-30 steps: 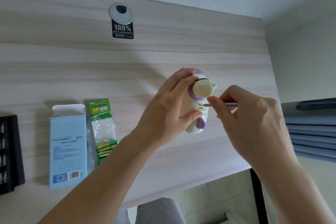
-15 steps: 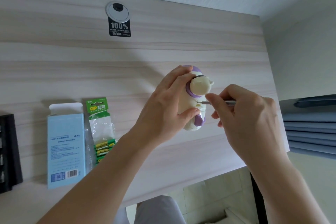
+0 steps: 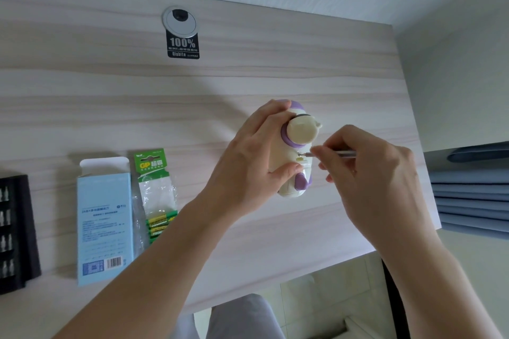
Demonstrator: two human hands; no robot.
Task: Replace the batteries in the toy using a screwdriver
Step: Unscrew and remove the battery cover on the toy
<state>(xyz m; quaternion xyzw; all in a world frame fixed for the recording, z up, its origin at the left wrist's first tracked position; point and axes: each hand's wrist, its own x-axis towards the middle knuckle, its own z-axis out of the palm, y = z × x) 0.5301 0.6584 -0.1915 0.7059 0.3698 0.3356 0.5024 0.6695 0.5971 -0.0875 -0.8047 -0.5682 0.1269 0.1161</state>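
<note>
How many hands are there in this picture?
2. The left hand grips the toy above the desk. The right hand, just right of the toy, pinches the screwdriver. No other hand shows.

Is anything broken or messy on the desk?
Nothing looks broken or spilled. Only small oddities: the light blue cardboard box has its top flap open, and beside it the green battery pack has crumpled clear plastic, with the batteries bunched at its near end.
</note>
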